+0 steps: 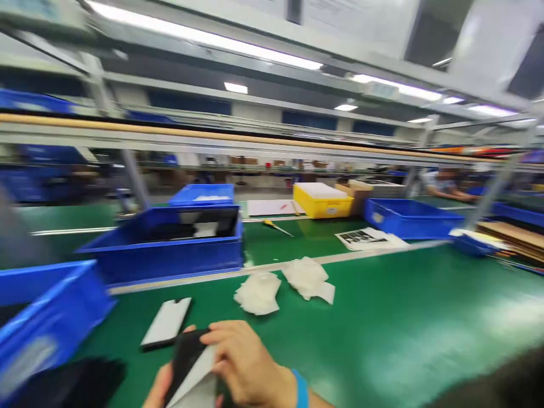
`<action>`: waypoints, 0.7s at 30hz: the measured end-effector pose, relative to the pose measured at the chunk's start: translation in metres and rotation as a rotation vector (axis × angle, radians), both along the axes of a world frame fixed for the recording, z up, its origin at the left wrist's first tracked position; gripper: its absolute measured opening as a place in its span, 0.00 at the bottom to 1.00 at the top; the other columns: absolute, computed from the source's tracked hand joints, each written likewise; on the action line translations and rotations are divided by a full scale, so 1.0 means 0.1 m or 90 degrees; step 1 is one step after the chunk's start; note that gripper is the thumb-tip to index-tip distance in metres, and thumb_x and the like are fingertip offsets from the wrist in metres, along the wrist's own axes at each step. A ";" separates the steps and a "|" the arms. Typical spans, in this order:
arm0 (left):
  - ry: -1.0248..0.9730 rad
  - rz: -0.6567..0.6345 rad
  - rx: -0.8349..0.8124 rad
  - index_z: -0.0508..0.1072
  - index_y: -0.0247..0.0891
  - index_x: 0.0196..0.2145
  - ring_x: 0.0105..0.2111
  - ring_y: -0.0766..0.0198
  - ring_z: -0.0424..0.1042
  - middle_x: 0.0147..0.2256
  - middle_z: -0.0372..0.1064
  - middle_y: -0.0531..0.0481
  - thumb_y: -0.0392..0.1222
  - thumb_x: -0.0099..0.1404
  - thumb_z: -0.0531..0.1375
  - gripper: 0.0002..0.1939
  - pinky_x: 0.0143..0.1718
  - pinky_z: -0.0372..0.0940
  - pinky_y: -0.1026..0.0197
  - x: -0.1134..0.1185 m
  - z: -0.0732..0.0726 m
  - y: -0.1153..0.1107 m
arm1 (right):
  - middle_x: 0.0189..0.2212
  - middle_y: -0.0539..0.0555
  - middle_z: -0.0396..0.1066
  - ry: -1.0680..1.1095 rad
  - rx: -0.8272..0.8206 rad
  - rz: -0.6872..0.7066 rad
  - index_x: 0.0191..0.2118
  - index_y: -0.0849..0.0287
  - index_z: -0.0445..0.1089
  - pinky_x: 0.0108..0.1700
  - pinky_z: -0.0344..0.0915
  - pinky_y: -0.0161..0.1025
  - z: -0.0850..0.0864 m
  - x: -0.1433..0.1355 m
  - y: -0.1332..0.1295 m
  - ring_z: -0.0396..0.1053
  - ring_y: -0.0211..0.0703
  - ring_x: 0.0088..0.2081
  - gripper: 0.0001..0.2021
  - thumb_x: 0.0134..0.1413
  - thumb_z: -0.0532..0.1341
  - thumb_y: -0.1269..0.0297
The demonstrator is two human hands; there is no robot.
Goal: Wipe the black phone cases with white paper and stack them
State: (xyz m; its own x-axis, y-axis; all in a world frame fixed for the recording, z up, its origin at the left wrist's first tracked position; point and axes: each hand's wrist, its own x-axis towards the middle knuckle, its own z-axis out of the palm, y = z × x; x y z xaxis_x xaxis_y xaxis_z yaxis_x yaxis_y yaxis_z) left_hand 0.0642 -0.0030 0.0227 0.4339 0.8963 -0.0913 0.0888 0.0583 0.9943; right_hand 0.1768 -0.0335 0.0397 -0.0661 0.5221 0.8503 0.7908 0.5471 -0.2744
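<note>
At the bottom of the head view my right hand (246,362), with a blue wristband, grips a flat black device (187,354) that has a pale sheet over its lower part. My left hand (158,390) supports the same device from below, only fingers showing. Just left of them a second flat device with a pale face (166,322) lies on the green table (403,317). Two crumpled white wipes (257,292) (308,277) lie a little beyond my hands.
A big blue bin (165,243) stands behind the wipes, another blue bin (38,323) at the left edge. Farther back are a yellow box (322,200), a blue tray (410,218), printed paper (368,238) and a yellow-handled tool (276,226). A person sits at the far right.
</note>
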 end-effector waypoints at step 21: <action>0.730 0.340 0.363 0.56 0.30 0.63 0.51 0.34 0.66 0.54 0.63 0.25 0.47 0.67 0.50 0.31 0.48 0.63 0.38 -1.58 0.18 1.05 | 0.56 0.74 0.55 -0.170 -0.242 -0.570 0.55 0.68 0.60 0.48 0.59 0.60 -0.77 1.43 0.61 0.61 0.67 0.53 0.21 0.54 0.55 0.71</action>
State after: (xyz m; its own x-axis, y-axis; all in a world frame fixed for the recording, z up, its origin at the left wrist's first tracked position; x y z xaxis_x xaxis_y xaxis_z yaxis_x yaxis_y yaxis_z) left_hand -0.0939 0.1016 0.0407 -0.0379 0.9619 0.2709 0.9591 -0.0411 0.2799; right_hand 0.3197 0.0279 -0.0371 0.3189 0.7062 0.6321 0.9290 -0.3652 -0.0606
